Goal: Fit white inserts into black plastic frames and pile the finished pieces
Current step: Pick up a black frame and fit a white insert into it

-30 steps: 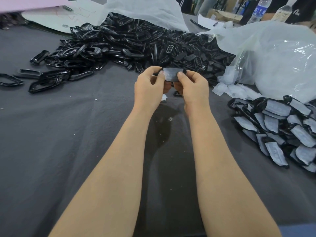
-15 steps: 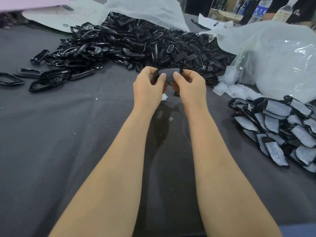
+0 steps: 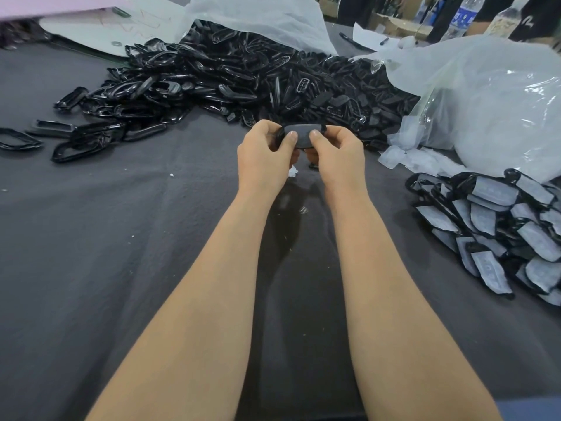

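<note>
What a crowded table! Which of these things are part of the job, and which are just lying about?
Part of the job: left hand, right hand, both pinching the held frame; heap of black frames; loose white inserts; finished pile.
Just lying about: water bottle; pen; pink sheet.

Left hand (image 3: 263, 154) and right hand (image 3: 338, 154) are pinching one black frame (image 3: 302, 132) between thumbs and curled fingers, above the grey worktop (image 3: 121, 244). Loose frames (image 3: 243, 77) are lying heaped behind. Finished pieces (image 3: 498, 226) are lying piled at right, beside a clear bag (image 3: 485, 98).
</note>
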`<state>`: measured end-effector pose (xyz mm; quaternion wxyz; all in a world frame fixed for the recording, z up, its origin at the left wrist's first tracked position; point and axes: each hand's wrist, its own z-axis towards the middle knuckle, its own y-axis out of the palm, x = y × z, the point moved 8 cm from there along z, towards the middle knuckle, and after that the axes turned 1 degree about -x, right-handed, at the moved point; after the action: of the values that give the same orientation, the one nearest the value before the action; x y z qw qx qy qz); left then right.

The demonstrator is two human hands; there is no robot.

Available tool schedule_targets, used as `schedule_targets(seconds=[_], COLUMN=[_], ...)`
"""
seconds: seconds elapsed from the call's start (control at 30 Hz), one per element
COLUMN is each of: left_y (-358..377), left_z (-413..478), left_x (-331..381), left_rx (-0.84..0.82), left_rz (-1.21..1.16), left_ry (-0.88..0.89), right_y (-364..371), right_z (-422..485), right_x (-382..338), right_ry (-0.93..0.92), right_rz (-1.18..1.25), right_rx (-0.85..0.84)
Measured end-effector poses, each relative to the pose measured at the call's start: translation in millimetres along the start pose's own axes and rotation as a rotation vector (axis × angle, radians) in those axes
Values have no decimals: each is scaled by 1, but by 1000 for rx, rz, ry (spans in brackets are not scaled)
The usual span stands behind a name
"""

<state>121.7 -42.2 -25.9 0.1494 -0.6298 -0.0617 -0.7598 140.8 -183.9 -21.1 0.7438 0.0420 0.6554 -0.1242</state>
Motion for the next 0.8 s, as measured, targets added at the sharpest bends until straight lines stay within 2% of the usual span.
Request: schedule_targets(seconds=[0.13,0.47,0.8], left_y=[0,0,-3], left_z=[-1,-3,1], left_x=[0,1,-2], left_rx=[-10,-27,6], left_rz=[13,2,-48], left_ry=[-19,-47,-57], right_y=[2,2,10], right_z=[0,0,-3], right_x=[6,0,-7], right_ry=[53,25,-99], right_rz=[40,137,-86], right_rx=[-27,-60,-56])
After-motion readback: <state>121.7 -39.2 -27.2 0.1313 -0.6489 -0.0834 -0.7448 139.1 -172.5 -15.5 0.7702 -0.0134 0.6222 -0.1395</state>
